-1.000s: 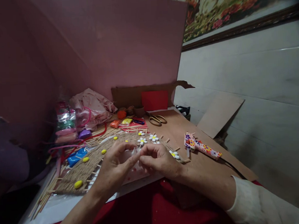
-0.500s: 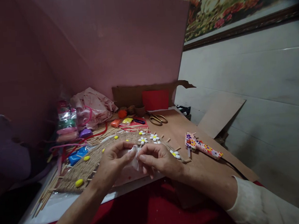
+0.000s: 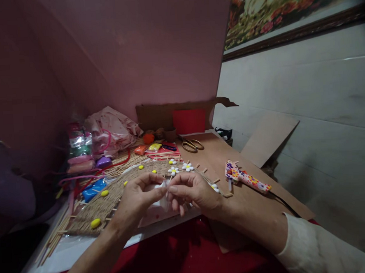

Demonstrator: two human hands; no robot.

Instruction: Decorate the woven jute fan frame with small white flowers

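My left hand [image 3: 144, 194] is closed, its thumb and forefinger pinching a small white packet [image 3: 163, 200] that looks like soft clear plastic around something white. My right hand [image 3: 194, 193] meets it fingertip to fingertip, closed in a pinch at the packet's right edge. Just beyond both hands lies a fan-shaped panel of woven twine and sticks [image 3: 112, 201]. White daisies with yellow centres [image 3: 173, 171] dot its far and right part, and plain yellow ovals [image 3: 95, 223] sit along its left. My fingers partly hide the packet and the panel's middle.
A flower-patterned glue gun [image 3: 245, 178] lies on brown cardboard [image 3: 214, 151] at right, its cord trailing. Gold-handled scissors [image 3: 193, 145] rest behind. To the left are a blue clay packet [image 3: 94, 190], bagged coloured clay [image 3: 80, 149] and loose sticks [image 3: 51, 245]. A red sheet [image 3: 189, 121] stands at back.
My right fingertips have come closer to my left ones and now pinch the white packet's edge. The packet hangs slightly lower between the hands. The other things stay put.
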